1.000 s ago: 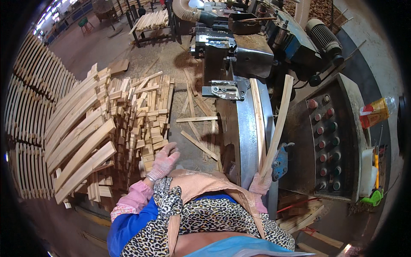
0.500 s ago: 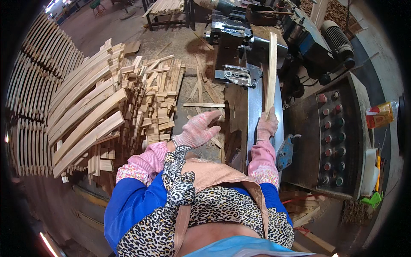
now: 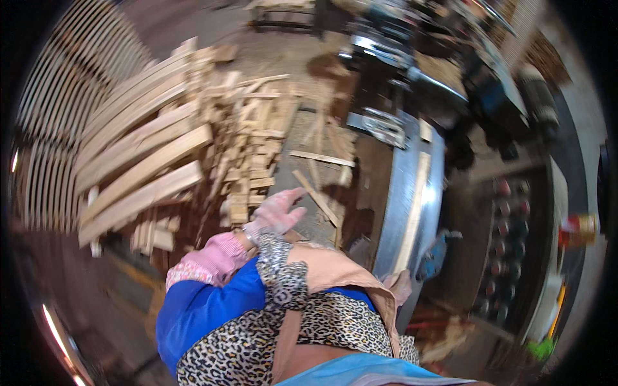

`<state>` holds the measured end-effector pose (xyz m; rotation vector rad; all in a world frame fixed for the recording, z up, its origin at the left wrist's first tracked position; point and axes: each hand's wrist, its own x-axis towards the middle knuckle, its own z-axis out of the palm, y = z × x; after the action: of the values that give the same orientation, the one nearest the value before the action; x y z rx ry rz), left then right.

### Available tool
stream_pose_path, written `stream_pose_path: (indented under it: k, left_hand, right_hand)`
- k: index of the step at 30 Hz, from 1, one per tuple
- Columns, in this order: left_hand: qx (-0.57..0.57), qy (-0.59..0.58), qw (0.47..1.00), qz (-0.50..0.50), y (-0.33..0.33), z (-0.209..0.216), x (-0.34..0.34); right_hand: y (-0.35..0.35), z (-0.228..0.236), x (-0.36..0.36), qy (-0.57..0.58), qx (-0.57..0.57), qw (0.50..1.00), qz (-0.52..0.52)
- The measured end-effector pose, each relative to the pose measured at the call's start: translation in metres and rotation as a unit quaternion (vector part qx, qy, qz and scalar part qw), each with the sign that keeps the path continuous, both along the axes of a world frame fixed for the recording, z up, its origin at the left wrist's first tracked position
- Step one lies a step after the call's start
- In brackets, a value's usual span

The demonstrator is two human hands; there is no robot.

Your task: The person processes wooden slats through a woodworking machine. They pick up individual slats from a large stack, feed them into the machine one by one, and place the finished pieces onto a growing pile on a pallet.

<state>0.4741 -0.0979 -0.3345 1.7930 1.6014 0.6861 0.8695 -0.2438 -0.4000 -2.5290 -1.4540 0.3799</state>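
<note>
Wooden strip [image 3: 412,215] is lying lengthwise on the metal table [image 3: 394,209], right of the frame's centre, with the gloved right hand [image 3: 400,287] resting at its near end; blur is hiding whether those fingers are gripping the wood or only pressing against it. Half a second ago a strip was slanting up from that hand; now what is apparently the same piece is lying along the metal, which is suggesting that it is being set in place rather than carried. Left of centre, the gloved left hand [image 3: 278,212] is holding nothing, its fingers spreading loosely beside the stacked wood pieces [image 3: 257,154]. Farther out, a blue bracket [image 3: 432,256] is standing just right of the strip, and another light piece [image 3: 425,130] is showing beyond its far end, apart from it. Curved boards [image 3: 145,186] are filling the left side, while a control panel [image 3: 508,241] is occupying the right, blurring heavily.
</note>
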Motion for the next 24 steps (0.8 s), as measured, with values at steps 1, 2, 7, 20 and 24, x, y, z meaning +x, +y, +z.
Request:
stream_pose_path:
  k: [1, 2, 7, 20, 24]
  left_hand:
    - [0.034, -0.009, 0.999, 0.008, -0.003, 0.01, -0.001]
    - [0.037, -0.026, 0.999, 0.009, 0.004, 0.019, -0.001]
    - [0.236, 0.039, 0.969, 0.07, -0.027, 0.086, -0.053]
    - [0.149, 0.567, 0.748, 0.31, -0.159, 0.139, -0.286]
    - [0.294, 0.552, 0.753, 0.203, -0.136, 0.196, -0.224]
  right_hand:
    - [0.03, -0.021, 0.012, -0.047, 0.132, 0.989, 0.05]
    - [0.055, -0.036, 0.018, -0.116, 0.251, 0.957, 0.081]
    - [0.176, -0.005, 0.007, -0.107, 0.192, 0.964, 0.151]
    - [0.373, -0.041, 0.005, 0.018, 0.264, 0.94, 0.215]
    - [0.343, 0.105, -0.136, 0.42, 0.194, 0.817, 0.344]
